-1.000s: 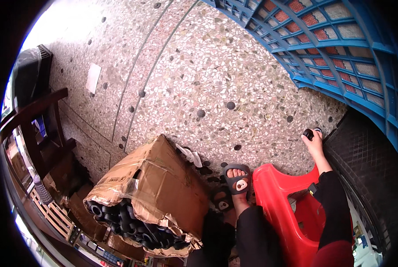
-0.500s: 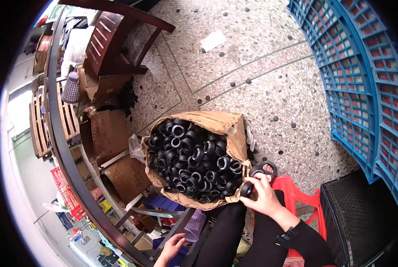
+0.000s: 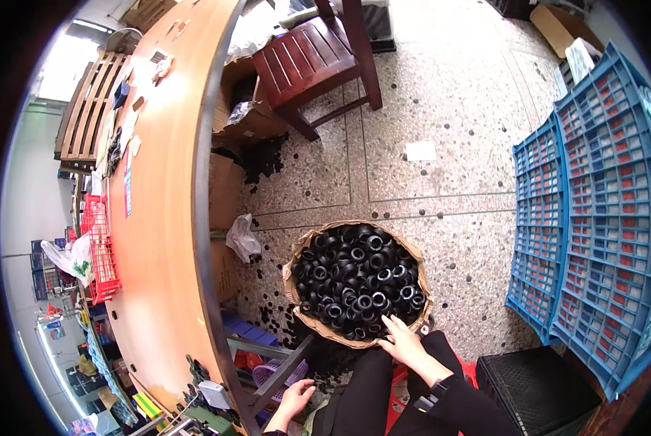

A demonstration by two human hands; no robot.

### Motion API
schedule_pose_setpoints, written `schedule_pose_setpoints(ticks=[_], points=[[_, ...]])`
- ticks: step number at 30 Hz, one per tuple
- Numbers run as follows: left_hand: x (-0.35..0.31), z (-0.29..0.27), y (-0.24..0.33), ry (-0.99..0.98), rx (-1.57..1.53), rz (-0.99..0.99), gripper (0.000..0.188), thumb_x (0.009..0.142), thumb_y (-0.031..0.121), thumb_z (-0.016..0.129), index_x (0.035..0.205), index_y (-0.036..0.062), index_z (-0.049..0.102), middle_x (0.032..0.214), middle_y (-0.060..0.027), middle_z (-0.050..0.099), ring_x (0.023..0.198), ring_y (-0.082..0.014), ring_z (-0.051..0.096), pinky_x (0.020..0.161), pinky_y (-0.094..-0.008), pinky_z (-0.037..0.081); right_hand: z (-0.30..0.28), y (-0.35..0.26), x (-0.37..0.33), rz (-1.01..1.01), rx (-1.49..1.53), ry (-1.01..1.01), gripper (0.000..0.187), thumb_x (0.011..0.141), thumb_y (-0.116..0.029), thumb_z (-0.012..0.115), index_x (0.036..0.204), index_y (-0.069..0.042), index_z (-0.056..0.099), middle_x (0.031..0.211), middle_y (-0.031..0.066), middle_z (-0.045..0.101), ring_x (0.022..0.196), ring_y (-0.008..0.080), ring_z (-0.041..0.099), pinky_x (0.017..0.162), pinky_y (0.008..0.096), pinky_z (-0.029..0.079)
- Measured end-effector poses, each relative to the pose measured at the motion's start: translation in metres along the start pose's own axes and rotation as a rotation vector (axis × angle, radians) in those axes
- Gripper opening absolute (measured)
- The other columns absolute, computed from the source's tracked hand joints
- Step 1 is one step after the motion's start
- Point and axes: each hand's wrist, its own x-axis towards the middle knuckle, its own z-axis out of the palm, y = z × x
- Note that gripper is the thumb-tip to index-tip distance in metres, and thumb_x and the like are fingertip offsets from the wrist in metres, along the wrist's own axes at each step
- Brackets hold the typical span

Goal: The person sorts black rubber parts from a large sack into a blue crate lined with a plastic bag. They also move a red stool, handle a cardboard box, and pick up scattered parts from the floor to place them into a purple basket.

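A brown paper sack stands upright before my knees, its mouth rolled open. Inside lies a heap of small black rings, some with pale marks on their rims. My right hand is at the sack's near edge, fingers stretched and spread over the closest rings; I see no ring in its grasp. Lower left, my left hand hovers beside my leg with its fingers loosely extended and nothing in them. Close to it is a purple perforated plastic basket, partly hidden by a table strut.
A long wooden table runs along the left. Blue plastic crates stand on the right, near a black box. Ahead is a dark red wooden chair. Loose black bits and a white sheet lie on the speckled floor.
My right hand has gone from holding a black ring beside the sack to spreading over the heap; that ring is no longer in it. The view has shifted, showing more tabletop.
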Motion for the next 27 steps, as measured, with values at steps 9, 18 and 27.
schedule_pose_setpoints(ticks=[9,18,27], points=[[0.056,-0.033,0.067,-0.026,0.248,-0.126,0.041,0.083,0.043,0.05,0.065,0.0114,0.07,0.066,-0.0115,0.062,0.071,-0.024,0.061,0.069,-0.0332,0.047,-0.192,0.025,-0.096,0.264,-0.419,-0.091,0.047,0.078,-0.031,0.059,0.119,-0.007,0.051,0.113,0.0167,0.055,0.106,0.0313,0.051,0.09,0.0386,0.041],[0.073,0.047,0.213,0.229,-0.232,0.429,0.011,0.078,0.002,0.052,0.084,0.0031,0.062,0.087,-0.0085,0.063,0.082,-0.0137,0.056,0.073,-0.0278,0.046,-0.387,0.012,-0.054,0.211,-0.313,0.015,0.042,0.08,-0.032,0.054,0.116,-0.01,0.053,0.108,0.0171,0.057,0.101,0.0321,0.054,0.086,0.0404,0.043],[0.124,0.005,0.446,0.206,-0.064,0.397,0.014,0.082,0.009,0.054,0.074,0.0033,0.064,0.071,-0.0054,0.063,0.066,-0.0142,0.056,0.065,-0.0263,0.045,-0.5,-0.022,-0.035,0.16,0.047,0.383,0.038,0.078,-0.032,0.055,0.109,-0.01,0.058,0.098,0.0164,0.06,0.093,0.0313,0.057,0.08,0.0378,0.046]])
